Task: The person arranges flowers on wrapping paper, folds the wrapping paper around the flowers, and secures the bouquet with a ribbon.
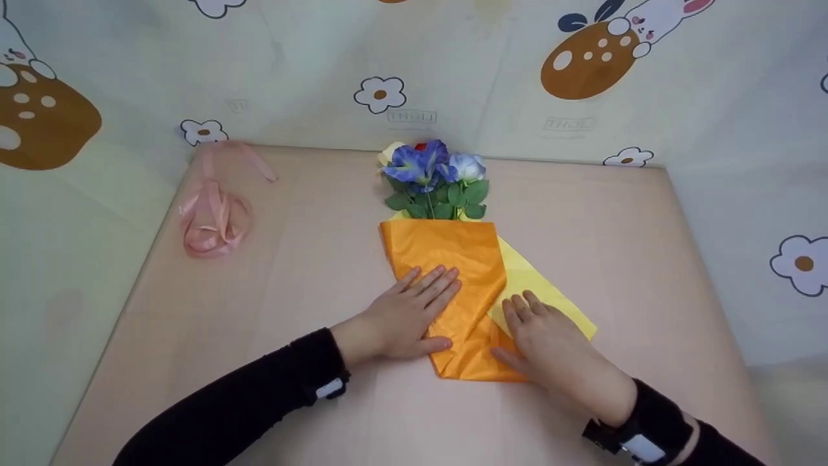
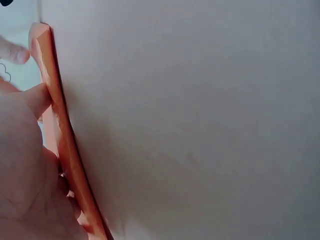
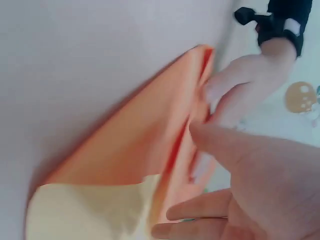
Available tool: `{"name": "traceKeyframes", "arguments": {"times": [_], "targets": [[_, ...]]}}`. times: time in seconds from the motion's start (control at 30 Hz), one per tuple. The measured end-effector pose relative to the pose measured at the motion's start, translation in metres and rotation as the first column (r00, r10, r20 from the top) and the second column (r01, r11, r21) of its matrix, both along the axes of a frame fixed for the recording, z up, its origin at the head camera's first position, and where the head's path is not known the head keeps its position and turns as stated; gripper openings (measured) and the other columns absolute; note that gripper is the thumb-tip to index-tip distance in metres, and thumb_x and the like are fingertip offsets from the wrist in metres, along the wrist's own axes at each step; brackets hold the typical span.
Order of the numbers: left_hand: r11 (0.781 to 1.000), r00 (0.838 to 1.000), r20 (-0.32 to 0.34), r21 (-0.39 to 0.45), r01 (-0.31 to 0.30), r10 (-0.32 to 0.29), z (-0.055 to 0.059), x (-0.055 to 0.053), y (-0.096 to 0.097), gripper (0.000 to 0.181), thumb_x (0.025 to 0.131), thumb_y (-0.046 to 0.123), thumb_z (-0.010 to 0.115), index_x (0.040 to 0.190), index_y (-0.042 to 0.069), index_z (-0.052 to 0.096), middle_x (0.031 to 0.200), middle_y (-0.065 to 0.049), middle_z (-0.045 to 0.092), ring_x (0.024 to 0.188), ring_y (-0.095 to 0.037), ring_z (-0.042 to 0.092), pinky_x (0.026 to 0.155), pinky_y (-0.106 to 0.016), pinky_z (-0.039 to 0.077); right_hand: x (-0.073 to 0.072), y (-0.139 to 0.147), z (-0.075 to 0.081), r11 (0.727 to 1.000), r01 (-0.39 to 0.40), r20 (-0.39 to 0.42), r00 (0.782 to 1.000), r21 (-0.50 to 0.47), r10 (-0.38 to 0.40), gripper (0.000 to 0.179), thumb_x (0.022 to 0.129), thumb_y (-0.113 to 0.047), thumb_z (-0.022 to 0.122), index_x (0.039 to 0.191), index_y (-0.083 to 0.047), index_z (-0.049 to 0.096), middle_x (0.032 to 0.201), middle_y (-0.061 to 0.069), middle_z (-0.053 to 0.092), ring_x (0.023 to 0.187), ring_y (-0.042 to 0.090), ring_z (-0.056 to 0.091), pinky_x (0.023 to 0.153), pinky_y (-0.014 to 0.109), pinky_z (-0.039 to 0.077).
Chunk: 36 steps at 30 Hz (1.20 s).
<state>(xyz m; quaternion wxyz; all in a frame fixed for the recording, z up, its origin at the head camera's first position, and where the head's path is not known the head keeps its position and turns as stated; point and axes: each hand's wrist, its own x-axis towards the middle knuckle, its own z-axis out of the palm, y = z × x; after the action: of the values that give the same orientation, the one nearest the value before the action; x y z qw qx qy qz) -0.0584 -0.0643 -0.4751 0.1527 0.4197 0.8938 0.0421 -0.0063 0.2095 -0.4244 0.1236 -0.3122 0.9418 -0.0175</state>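
Observation:
A bouquet wrapped in orange paper [image 1: 446, 243] lies on the table, with a blue flower [image 1: 417, 165], a pale blue rose [image 1: 467, 167] and green leaves [image 1: 475, 192] showing above its top edge. My left hand [image 1: 404, 317] rests flat on the orange paper, fingers extended and thumb near its lower part. Yellow paper [image 1: 537, 278] sticks out on the right side of the wrap. Over that yellow paper lies my right hand [image 1: 556, 340], its thumb at the orange fold. In the right wrist view its fingers [image 3: 197, 210] look straight beside the creased orange layer.
A loosely coiled pink ribbon [image 1: 217, 223] lies at the table's back left, one end trailing up to the rear edge. Patterned cloth walls [image 1: 304, 77] with flowers and rabbits stand behind and beside the pale pink table [image 1: 310, 259].

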Motion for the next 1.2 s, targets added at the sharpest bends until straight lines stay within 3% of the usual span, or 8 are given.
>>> {"name": "traceKeyframes", "arguments": {"times": [0.1,0.23,0.4,0.53,0.73,0.9,1.03,1.2], "targets": [[1.0,1.0,-0.007,0.006,0.021,-0.021,0.0,-0.001,-0.001,0.09,0.112,0.069,0.034,0.177,0.012,0.006,0.184,-0.005,-0.004,0.169,-0.025,-0.005,0.135,-0.051,0.0,0.01,-0.01,-0.002,0.99,-0.129,-0.078,0.989,-0.063,0.124,0.066,0.106,-0.039,0.074,0.15,0.009,0.06,0.153,0.028,0.06,0.145,0.044,0.056,0.113,0.054,0.053],[0.998,0.998,-0.011,0.011,0.065,-0.065,0.0,-0.003,-0.002,0.079,0.116,0.06,0.029,0.177,0.014,0.009,0.184,-0.003,0.0,0.17,-0.024,-0.003,0.135,-0.052,0.001,0.02,-0.02,-0.016,0.955,-0.286,-0.072,0.957,-0.074,0.281,0.068,0.11,-0.04,0.068,0.159,0.003,0.052,0.162,0.022,0.054,0.153,0.037,0.05,0.119,0.05,0.048],[0.994,0.994,0.011,0.014,0.104,-0.104,-0.001,-0.004,-0.005,0.07,0.119,0.049,0.027,0.177,0.013,0.009,0.184,-0.004,0.001,0.169,-0.025,-0.002,0.135,-0.051,0.002,0.026,-0.02,-0.03,0.944,-0.323,-0.069,0.945,-0.063,0.319,0.068,0.112,-0.041,0.064,0.163,0.001,0.048,0.169,0.019,0.046,0.157,0.034,0.044,0.121,0.048,0.045],[0.993,0.992,0.028,0.024,0.118,-0.119,-0.001,-0.005,-0.007,0.071,0.119,0.05,0.026,0.177,0.013,0.007,0.184,-0.004,-0.001,0.169,-0.025,-0.003,0.135,-0.05,0.003,0.027,-0.018,-0.036,0.929,-0.361,-0.053,0.933,-0.084,0.357,0.065,0.113,-0.042,0.061,0.167,-0.009,0.045,0.172,0.017,0.041,0.158,0.032,0.043,0.121,0.047,0.046],[0.993,0.993,0.012,0.009,0.117,-0.118,-0.005,-0.009,-0.013,0.074,0.119,0.052,0.025,0.177,0.012,0.002,0.184,-0.005,-0.006,0.169,-0.024,-0.005,0.136,-0.047,0.005,0.03,-0.02,-0.044,0.923,-0.384,-0.055,0.922,-0.014,0.383,0.061,0.116,-0.044,0.054,0.169,-0.017,0.044,0.175,0.015,0.036,0.159,0.033,0.041,0.122,0.044,0.044],[0.999,0.999,0.013,-0.021,-0.032,0.032,-0.009,-0.022,-0.029,0.087,0.116,0.061,0.031,0.175,0.004,0.0,0.183,-0.013,-0.008,0.169,-0.028,-0.006,0.136,-0.047,0.005,0.03,-0.021,-0.047,0.915,-0.404,-0.067,0.912,0.016,0.404,0.06,0.116,-0.043,0.053,0.169,-0.017,0.044,0.177,0.016,0.033,0.159,0.034,0.04,0.123,0.044,0.043],[0.982,0.982,0.024,-0.03,-0.188,0.189,-0.011,-0.034,-0.044,0.097,0.113,0.067,0.034,0.173,-0.002,0.001,0.182,-0.02,-0.007,0.169,-0.035,-0.004,0.136,-0.05,0.006,0.032,-0.021,-0.047,0.91,-0.415,-0.078,0.906,0.022,0.415,0.059,0.116,-0.041,0.055,0.168,-0.016,0.046,0.176,0.019,0.033,0.159,0.036,0.041,0.123,0.044,0.043],[0.96,0.961,0.007,-0.047,-0.277,0.277,-0.008,-0.048,-0.054,0.098,0.113,0.067,0.033,0.172,-0.004,0.0,0.181,-0.022,-0.007,0.169,-0.037,-0.004,0.136,-0.052,0.004,0.034,-0.024,-0.044,0.917,-0.399,-0.053,0.915,0.025,0.4,0.058,0.115,-0.04,0.057,0.166,-0.014,0.048,0.175,0.021,0.034,0.158,0.036,0.041,0.123,0.045,0.043]]}}
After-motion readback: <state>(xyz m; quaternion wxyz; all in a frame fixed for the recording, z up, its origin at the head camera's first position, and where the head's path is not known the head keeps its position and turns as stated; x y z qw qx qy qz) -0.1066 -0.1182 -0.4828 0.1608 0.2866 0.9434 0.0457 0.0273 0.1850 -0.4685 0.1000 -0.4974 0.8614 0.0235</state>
